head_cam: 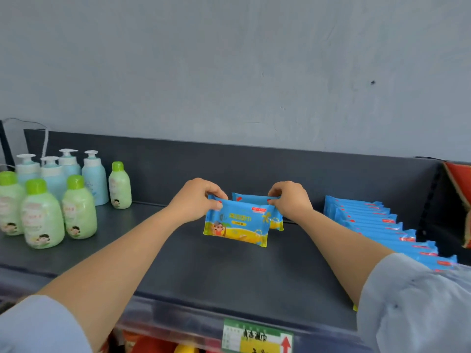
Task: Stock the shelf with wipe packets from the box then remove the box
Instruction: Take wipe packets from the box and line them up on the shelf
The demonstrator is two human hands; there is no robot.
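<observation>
Closest to my view are two pale blue cuffs, the left sleeve (38,324) in the bottom corner and the right sleeve (413,301) opposite, with bare forearms reaching forward from both.

At the grip, the left hand (196,200) pinches the top left corner of a packet (237,225), thumb on the printed face and fingers curled over the top edge. The right hand (290,201) pinches the top right corner the same way. From here I cannot tell whether its fingers also catch the second packet (252,198), which stands just behind and is shifted a little to the right. The held packet is upright, face toward me, tilted slightly down to the right. Its lower edge is at the surface of the shelf (204,271), though I cannot tell if it touches.

Both packets stand mid-shelf, near the dark back panel (229,169). To the right, well apart from them, a row (382,222) of the same blue packets runs on edge from the back toward the front, partly hidden by the right sleeve. A red thing (458,179) shows past the shelf end.

On the left stand green bottles (42,215) with green caps, and behind them blue bottles (94,177) with white pumps. A green and yellow label (257,337) hangs on the front lip. A grey wall (229,59) rises behind.
</observation>
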